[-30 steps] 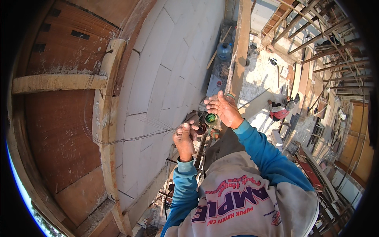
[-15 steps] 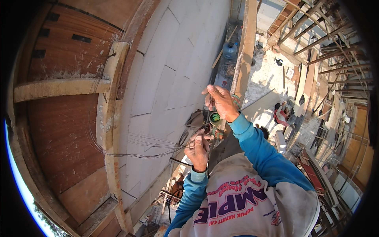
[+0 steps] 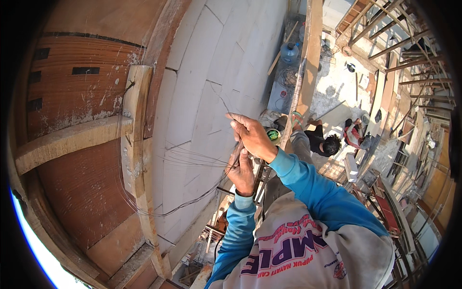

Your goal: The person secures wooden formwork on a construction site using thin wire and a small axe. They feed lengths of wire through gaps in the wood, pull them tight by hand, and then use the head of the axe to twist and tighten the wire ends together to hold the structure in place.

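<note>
My left hand [image 3: 242, 177] is closed round one end of a bundle of thin dark wires [image 3: 185, 208]. The strands sag in a long loop toward the timber frame on the left, and some fan out in front of the white block wall. Right above it, my right hand [image 3: 258, 140] pinches with thumb and forefinger. A single strand of wire [image 3: 222, 100] rises from those fingertips. Both hands nearly touch; the exact spot where the strands meet between the fingers is hidden.
Wooden formwork with a timber post [image 3: 137, 144] stands close on the left, beside the block wall [image 3: 202, 96]. A long plank [image 3: 308, 62] runs away from me. Far below are a blue water jug [image 3: 289, 53], a green-filled bucket [image 3: 273, 135] and two people, one dark-haired [image 3: 331, 144].
My right hand has come down and left to my left hand, and now pinches a strand. The wire loop hangs lower. The dark-haired person below shows more.
</note>
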`<state>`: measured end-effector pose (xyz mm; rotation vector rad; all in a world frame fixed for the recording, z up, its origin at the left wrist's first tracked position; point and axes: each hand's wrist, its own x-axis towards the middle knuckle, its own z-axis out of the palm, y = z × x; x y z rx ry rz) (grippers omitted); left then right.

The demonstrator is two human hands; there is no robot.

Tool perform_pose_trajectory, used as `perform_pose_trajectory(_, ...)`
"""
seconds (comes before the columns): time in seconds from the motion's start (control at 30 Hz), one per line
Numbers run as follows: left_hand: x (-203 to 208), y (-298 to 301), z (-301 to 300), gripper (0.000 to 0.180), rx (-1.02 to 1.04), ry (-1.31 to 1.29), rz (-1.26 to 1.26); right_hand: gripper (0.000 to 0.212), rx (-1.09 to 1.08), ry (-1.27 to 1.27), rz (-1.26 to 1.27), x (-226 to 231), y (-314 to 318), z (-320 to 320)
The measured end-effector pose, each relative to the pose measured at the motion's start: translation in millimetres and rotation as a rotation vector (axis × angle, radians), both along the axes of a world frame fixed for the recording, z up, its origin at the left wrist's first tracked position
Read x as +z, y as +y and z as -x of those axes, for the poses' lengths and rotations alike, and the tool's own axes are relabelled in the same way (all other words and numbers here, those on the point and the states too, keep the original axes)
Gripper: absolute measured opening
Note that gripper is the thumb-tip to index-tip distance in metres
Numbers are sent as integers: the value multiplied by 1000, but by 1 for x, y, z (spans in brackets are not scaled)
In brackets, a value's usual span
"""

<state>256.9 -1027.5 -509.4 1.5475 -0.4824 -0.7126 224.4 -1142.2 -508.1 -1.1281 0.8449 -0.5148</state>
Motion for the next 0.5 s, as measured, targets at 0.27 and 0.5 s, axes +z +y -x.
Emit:
perform_pose_trajectory(0.27, 10, 34, -68, 43, 311, -374, -166, 23, -133, 8, 589, 8, -91, -75)
perform_pose_trajectory(0.5, 86, 53, -149, 52, 611, -1069, -265, 3, 112, 22, 586, 1, -114, -116)
